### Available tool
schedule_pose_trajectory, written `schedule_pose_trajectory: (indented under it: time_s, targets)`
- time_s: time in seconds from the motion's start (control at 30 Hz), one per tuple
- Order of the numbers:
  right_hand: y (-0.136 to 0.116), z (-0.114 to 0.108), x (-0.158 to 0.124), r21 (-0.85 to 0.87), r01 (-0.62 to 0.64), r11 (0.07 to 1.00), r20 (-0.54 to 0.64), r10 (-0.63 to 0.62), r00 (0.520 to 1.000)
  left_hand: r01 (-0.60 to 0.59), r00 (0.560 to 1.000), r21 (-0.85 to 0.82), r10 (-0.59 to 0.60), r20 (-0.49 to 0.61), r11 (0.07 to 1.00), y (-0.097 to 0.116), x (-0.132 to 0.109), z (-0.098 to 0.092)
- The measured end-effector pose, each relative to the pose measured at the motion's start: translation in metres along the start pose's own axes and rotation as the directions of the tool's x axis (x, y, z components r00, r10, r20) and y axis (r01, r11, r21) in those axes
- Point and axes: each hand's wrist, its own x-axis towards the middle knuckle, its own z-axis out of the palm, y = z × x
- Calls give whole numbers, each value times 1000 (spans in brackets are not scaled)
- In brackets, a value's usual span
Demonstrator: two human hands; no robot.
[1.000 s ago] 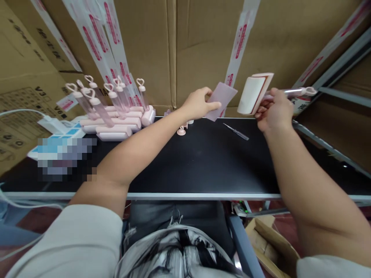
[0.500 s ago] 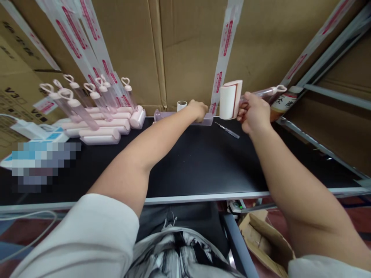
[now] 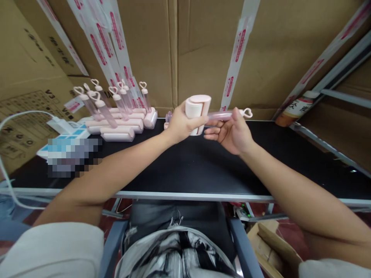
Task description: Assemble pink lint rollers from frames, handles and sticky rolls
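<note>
A pink and white lint roller [image 3: 189, 108] is held between my two hands above the middle of the black table. My left hand [image 3: 181, 125] is closed around its wide roller head. My right hand [image 3: 236, 135] has its thumb against the clear pink handle near the heart-shaped loop, with the other fingers loosely below it. Behind my left hand, a clear pinkish piece [image 3: 168, 116] shows only at its end; the rest is hidden. Several finished-looking lint rollers [image 3: 117, 134] stand on the left, handles up.
A drink bottle [image 3: 297, 108] leans at the back right by a metal shelf frame [image 3: 344, 98]. A white power strip [image 3: 62, 133] with a plugged-in cable lies on the left. Tall cardboard [image 3: 203, 50] backs the table. An open carton [image 3: 272, 247] sits below on the right.
My left hand has left the clear pinkish piece at the back and taken hold of the roller head. My right hand has brought the lint roller leftward, its grip now nearer the loop.
</note>
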Motion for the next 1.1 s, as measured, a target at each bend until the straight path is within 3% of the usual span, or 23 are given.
schedule_pose_trajectory:
  time_s: [0.17, 0.3, 0.43, 0.53, 0.7, 0.73, 0.8, 0.87, 0.97, 1.03, 1.1]
  targets:
    - [-6, -4, -3, -60, -78, 995, 74, 83, 994, 135, 991, -92, -135, 10, 987, 14, -31, -50]
    - [-2, -6, -5, -151, -103, 983, 132, 124, 983, 142, 989, -70, -145, -40, 987, 14, -43, -58]
    - [8, 1, -10, -170, 59, 984, 51, -51, 997, 130, 983, -99, -141, -116, 987, 13, -47, -50]
    - [12, 4, -13, -288, 201, 936, -26, -217, 976, 138, 972, -129, -159, -175, 982, 11, -47, -44]
    - [2, -18, -9, -557, 397, 729, -109, -538, 836, 150, 942, -247, -214, -259, 957, 3, -41, -52]
    - [0, -27, -6, -606, 370, 704, -103, -531, 841, 152, 941, -260, -220, -256, 954, 2, -39, -56]
    - [-2, -45, 3, -753, 224, 619, -74, -418, 905, 165, 950, -264, -225, -215, 950, 2, -36, -65]
    - [2, -60, 14, -919, 61, 391, -29, -221, 975, 199, 962, -269, -241, -132, 942, 4, -35, -70]
    - [16, -71, 26, -1000, -16, 26, -15, 46, 999, 270, 959, -282, -284, -9, 921, 5, -39, -69]
    - [24, -73, 31, -997, -2, -73, -13, 145, 989, 309, 950, -252, -311, 32, 917, 3, -42, -66]
    - [26, -74, 31, -997, -3, -81, -17, 179, 984, 310, 951, -163, -307, 46, 937, 1, -45, -65]
